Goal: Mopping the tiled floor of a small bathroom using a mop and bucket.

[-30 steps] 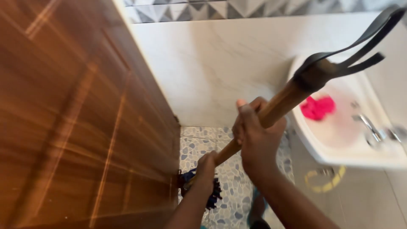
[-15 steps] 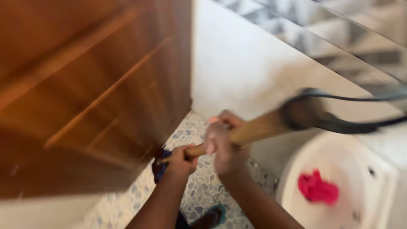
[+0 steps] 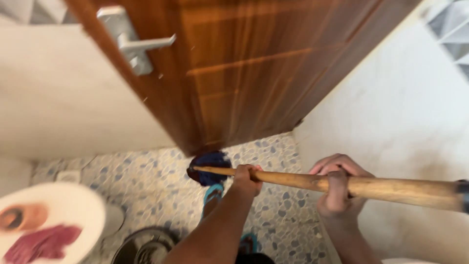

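Both my hands hold a long wooden mop handle (image 3: 391, 189) that runs across the view from the right. My left hand (image 3: 246, 178) grips it lower down, close to the dark blue mop head (image 3: 210, 164). My right hand (image 3: 337, 190) is wrapped around it further up. The mop head rests on the pebble-patterned floor (image 3: 161, 181), right at the bottom edge of the brown wooden door (image 3: 254, 73). My feet in blue sandals (image 3: 213, 193) stand just behind the mop head.
The door carries a silver lever handle (image 3: 133, 44). A white basin (image 3: 73, 210) with a pink-red cloth (image 3: 41, 242) in it sits at the lower left. A dark round object (image 3: 146, 247) lies on the floor below. White tiled wall (image 3: 391, 117) stands on the right.
The view has swung left, so the door handle and the left wall now show and the basin sits at the lower left. Both hands keep their hold on the mop handle.
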